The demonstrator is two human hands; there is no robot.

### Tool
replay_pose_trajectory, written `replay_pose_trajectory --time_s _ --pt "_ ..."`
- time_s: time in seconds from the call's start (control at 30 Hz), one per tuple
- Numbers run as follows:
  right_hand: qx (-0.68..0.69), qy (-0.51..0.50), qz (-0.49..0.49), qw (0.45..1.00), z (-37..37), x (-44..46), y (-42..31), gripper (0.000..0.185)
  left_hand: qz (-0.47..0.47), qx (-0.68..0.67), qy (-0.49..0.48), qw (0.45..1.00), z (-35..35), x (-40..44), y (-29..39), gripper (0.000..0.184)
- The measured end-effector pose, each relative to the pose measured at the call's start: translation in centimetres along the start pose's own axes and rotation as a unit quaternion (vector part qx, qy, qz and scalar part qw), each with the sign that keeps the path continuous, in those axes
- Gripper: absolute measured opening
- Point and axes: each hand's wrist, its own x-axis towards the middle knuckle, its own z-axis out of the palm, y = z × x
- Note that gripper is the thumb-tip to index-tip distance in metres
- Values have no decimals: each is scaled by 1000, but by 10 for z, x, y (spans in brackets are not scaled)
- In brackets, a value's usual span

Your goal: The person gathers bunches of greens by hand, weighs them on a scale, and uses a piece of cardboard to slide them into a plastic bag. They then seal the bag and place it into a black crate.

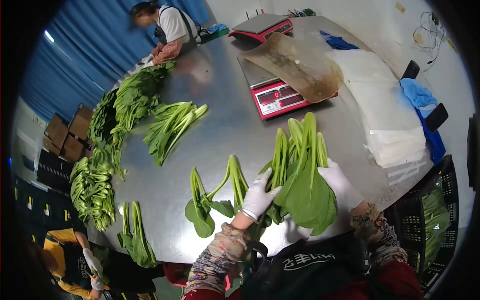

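A bunch of bok choy (307, 187) stands stalks-up in front of me, its broad leaves hanging down. My right hand (341, 184), in a white glove, grips the right side of the bunch, with its fingers partly hidden behind the leaves. On the left side, my gloved left hand (259, 194) holds the bunch's outer stalks between thumb and fingers. Just left of that hand, loose bok choy stalks (201, 210) lie on the steel table (220, 130). Another small bok choy bunch (136, 240) rests near the table's front left edge.
A red scale (280, 102) reading 0 carries a stained curved sheet (300, 67); a second scale (262, 25) stands behind. Clear plastic bags (380, 105) lie at right. Piled greens (135, 100) line the left edge. Co-workers stand far left (175, 25) and lower left (65, 255). A black crate (425, 215) is lower right.
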Motion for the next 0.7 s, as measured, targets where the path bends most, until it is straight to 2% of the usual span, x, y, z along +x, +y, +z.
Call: replay_pose_trajectory --time_s 0.07,0.1,0.2,0.23,0.27,0.37,0.4,0.43,0.47,0.5,0.53,0.6,0.63,0.7 --pt "-15 7 -11 1000 -2 4 5 36 -67 -218 -18 973 -12 -4 -3 55" --pt "-22 9 -16 1000 -4 7 7 36 -145 -225 -43 962 -29 -4 10 47" --pt "0 3 11 1000 -1 1 -2 35 -163 -247 -18 955 -54 -2 1 27" --pt "14 -2 26 1000 1 -3 -9 35 -202 -324 -1 924 -60 -3 1 20" --pt "31 -14 29 999 2 -6 -13 34 -213 -403 -13 890 -69 -5 3 18" --pt "57 -37 29 997 -4 -8 -15 33 -238 -479 -51 843 -98 -7 22 27" --pt "46 -41 24 998 -8 -4 -10 33 -215 -413 -61 883 -106 -7 -9 32" --pt "37 -46 18 998 -10 -2 -7 32 -201 -186 15 961 -113 -5 -16 37" --pt "34 -44 17 998 -10 -1 -7 34 -174 52 89 979 -116 -4 -22 42" --pt "29 -42 17 999 -10 -1 -7 35 -108 171 167 965 -115 0 -11 45" --pt "22 -42 18 999 -9 -2 -7 37 -41 285 241 927 -112 9 7 47" --pt "-65 -6 -31 997 -5 -1 1 40 -73 148 179 970 -89 30 34 55" --pt "-106 12 -58 993 -2 -1 4 42 -51 196 147 968 -75 41 41 61" --pt "-181 94 -85 975 9 -11 -5 46 -118 121 15 985 -42 74 32 69"
